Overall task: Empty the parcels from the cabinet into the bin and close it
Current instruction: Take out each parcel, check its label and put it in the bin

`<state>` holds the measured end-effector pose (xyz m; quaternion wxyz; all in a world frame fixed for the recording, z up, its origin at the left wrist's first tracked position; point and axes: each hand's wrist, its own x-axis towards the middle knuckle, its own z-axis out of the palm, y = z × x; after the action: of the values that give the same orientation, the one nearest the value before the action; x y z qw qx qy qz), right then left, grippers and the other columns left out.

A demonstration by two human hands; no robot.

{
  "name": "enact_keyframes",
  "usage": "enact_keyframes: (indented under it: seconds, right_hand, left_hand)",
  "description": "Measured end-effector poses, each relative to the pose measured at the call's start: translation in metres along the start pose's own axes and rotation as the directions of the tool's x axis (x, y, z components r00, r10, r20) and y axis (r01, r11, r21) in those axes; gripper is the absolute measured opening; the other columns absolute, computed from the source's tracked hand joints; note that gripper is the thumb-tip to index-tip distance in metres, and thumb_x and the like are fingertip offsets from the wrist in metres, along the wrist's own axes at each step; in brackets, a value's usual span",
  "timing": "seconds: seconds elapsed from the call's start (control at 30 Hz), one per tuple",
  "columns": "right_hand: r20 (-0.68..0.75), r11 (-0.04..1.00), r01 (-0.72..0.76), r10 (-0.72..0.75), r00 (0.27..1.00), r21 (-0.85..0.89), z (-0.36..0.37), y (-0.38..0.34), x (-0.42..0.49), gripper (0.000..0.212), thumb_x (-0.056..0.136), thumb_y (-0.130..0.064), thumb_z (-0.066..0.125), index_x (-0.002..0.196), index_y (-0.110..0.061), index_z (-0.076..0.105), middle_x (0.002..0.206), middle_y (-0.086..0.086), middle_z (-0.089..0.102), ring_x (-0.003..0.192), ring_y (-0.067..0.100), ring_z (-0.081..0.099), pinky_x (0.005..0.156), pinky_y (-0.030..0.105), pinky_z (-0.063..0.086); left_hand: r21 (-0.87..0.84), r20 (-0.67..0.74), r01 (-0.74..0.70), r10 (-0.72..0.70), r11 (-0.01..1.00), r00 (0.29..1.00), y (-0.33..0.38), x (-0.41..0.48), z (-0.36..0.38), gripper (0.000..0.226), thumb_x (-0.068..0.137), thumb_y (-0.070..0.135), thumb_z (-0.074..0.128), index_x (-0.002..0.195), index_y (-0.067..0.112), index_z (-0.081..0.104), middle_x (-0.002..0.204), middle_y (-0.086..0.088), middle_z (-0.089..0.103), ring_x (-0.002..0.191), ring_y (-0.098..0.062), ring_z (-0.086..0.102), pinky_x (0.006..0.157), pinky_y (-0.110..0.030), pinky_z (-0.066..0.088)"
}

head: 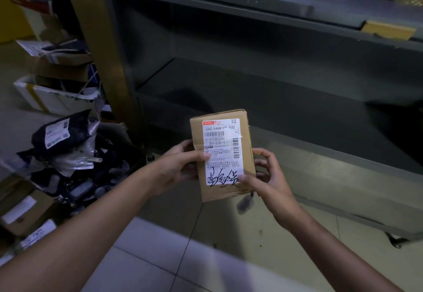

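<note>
A small brown cardboard parcel [223,154] with a white shipping label and black handwriting is held upright in front of me. My left hand [180,166] grips its left edge, thumb on the label. My right hand [266,172] holds the right edge and lower corner. Behind it stands the dark grey metal cabinet [263,47], open, its lower shelf [251,99] showing no parcels. A heap of dark plastic-wrapped parcels [66,152] lies at the left; no bin wall is plainly visible around it.
Cardboard boxes [23,211] sit at the lower left, and white and brown cartons [52,95] are stacked further back left. A tall brown cardboard sheet [100,47] leans on the cabinet's left side. Pale floor tiles [160,257] lie below my arms.
</note>
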<state>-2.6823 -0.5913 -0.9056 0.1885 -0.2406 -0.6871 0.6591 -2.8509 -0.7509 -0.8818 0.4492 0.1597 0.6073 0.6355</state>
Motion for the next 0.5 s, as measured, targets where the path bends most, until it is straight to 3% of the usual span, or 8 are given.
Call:
enact_keyframes:
  seconds: [0.17,0.27,0.3,0.37,0.43,0.5]
  right_hand:
    - [0.011,0.997,0.009,-0.008,1.0,-0.076,-0.006,0.005,0.008,0.058,0.078,-0.002,0.079,0.119,-0.035,0.052,0.119,0.005,0.063,0.104,0.013,0.068,0.086,0.028,0.057]
    - [-0.003,0.997,-0.048,0.048,0.999,-0.062,-0.009,0.001,0.013,0.036,0.088,-0.021,0.074,0.116,-0.038,0.058,0.117,0.003,0.067,0.107,0.014,0.067,0.088,0.03,0.054]
    - [-0.006,0.994,-0.108,0.108,0.994,-0.016,-0.011,-0.001,0.014,0.026,0.093,-0.025,0.067,0.115,-0.037,0.061,0.118,0.004,0.069,0.109,0.019,0.067,0.091,0.035,0.053]
    - [0.018,0.966,-0.242,0.241,0.97,0.092,-0.014,-0.004,0.015,0.019,0.099,-0.032,0.053,0.114,-0.033,0.065,0.119,0.005,0.07,0.108,0.026,0.068,0.097,0.046,0.052]
    - [0.066,0.913,-0.351,0.345,0.936,0.207,-0.015,-0.007,0.014,0.028,0.097,-0.041,0.048,0.116,-0.029,0.066,0.12,0.008,0.07,0.106,0.032,0.069,0.095,0.053,0.052]
    - [0.125,0.837,-0.433,0.416,0.901,0.334,-0.013,-0.011,0.013,0.05,0.088,-0.056,0.049,0.123,-0.023,0.063,0.121,0.015,0.069,0.106,0.038,0.069,0.089,0.054,0.054]
  left_hand:
    - [0.17,-0.031,-0.07,0.077,0.983,0.997,-0.003,0.009,-0.004,0.086,0.069,0.01,0.086,0.14,0.026,0.039,0.121,-0.006,0.067,0.107,-0.023,0.069,0.095,-0.044,0.056]
    - [0.347,-0.017,-0.169,0.186,0.923,0.982,-0.004,0.011,-0.002,0.09,0.072,0.006,0.085,0.14,0.029,0.032,0.126,0.004,0.056,0.113,-0.011,0.058,0.089,-0.028,0.056]
    - [0.419,-0.006,-0.204,0.227,0.885,0.974,-0.004,0.012,-0.002,0.092,0.071,0.008,0.086,0.14,0.03,0.029,0.128,0.007,0.051,0.115,-0.007,0.054,0.086,-0.022,0.054]
    - [0.544,0.027,-0.274,0.311,0.793,0.95,-0.006,0.015,-0.004,0.096,0.068,0.018,0.089,0.138,0.034,0.025,0.134,0.007,0.045,0.124,-0.01,0.048,0.096,-0.028,0.051]
    - [0.646,0.055,-0.338,0.4,0.684,0.915,-0.009,0.015,-0.006,0.097,0.064,0.031,0.088,0.137,0.036,0.024,0.14,0.005,0.042,0.129,-0.013,0.047,0.105,-0.038,0.046]
    - [0.759,0.107,-0.391,0.492,0.521,0.864,-0.012,0.015,-0.009,0.093,0.065,0.034,0.086,0.135,0.036,0.024,0.138,0.005,0.038,0.122,-0.018,0.053,0.098,-0.043,0.05]
